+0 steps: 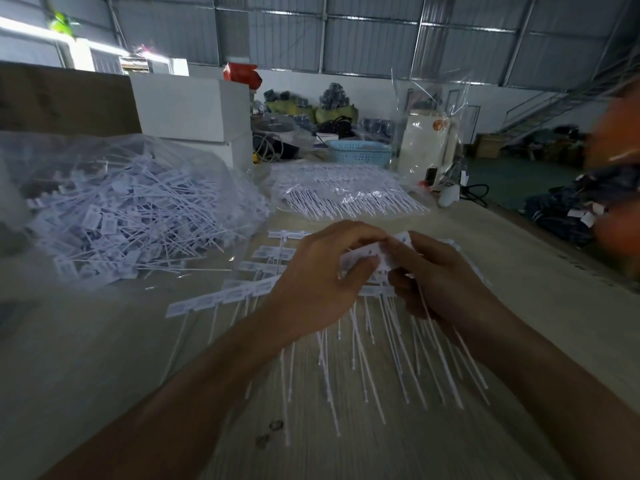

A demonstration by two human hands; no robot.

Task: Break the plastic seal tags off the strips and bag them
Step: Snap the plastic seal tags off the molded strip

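White plastic seal tags joined in strips (221, 299) lie fanned on the wooden table (104, 358), their long thin tails pointing toward me. My left hand (311, 282) and my right hand (440, 282) both pinch one strip of tags (374, 254) held just above the pile, thumbs and fingers meeting at its flat label heads. Tails hang down under my right palm. At the left, a clear plastic bag (114, 209) holds a heap of loose separated tags.
A second clear bag of tag strips (349, 192) lies behind my hands. White boxes (194, 112), a blue basket (360, 152) and an upright clear bag (429, 126) stand further back. A person in orange (616, 174) is at the right edge.
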